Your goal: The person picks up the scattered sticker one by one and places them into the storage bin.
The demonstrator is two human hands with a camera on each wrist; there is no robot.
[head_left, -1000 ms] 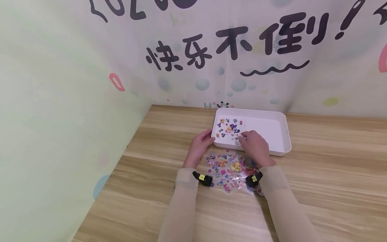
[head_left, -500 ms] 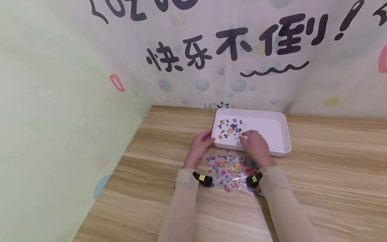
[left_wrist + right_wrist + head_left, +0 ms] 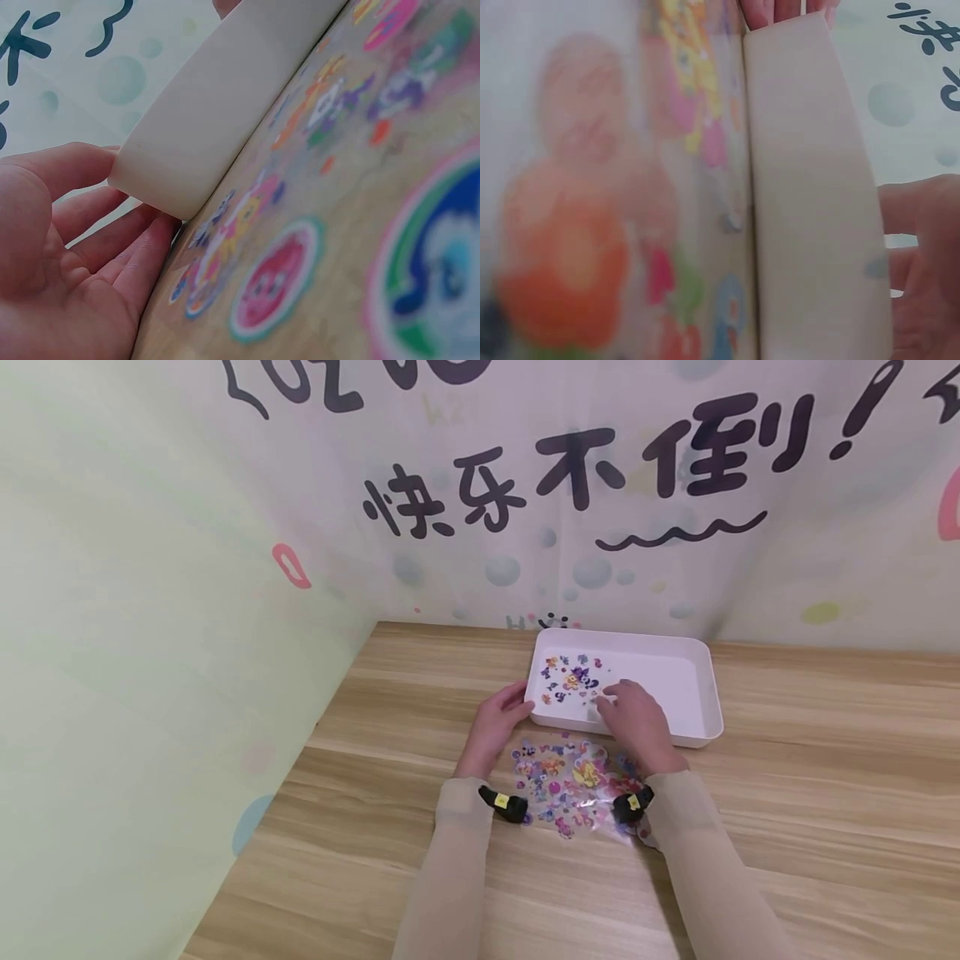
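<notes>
In the head view my left hand (image 3: 497, 724) holds the near left corner of a white tray (image 3: 693, 693). Its thumb lies at the rim and its fingers sit against the outer wall, as the left wrist view shows. Small colourful stickers (image 3: 576, 680) lie in the left half of the tray. My right hand (image 3: 637, 718) reaches over the front rim, fingers bent, its fingertips just right of those stickers. The tray wall (image 3: 810, 187) hides the fingertips in the right wrist view, so whether they pinch anything cannot be told.
Clear sticker sheets (image 3: 555, 787) with cartoon figures lie on the wooden table (image 3: 360, 827) in front of the tray, under the wrists. Behind the table hangs a printed cloth backdrop (image 3: 480, 560), and another pale cloth (image 3: 150, 652) closes off the left side.
The lower stickers in the tray shifted slightly right together between the first two frames. My right hand then moved a little right and up; my left hand stayed put.
</notes>
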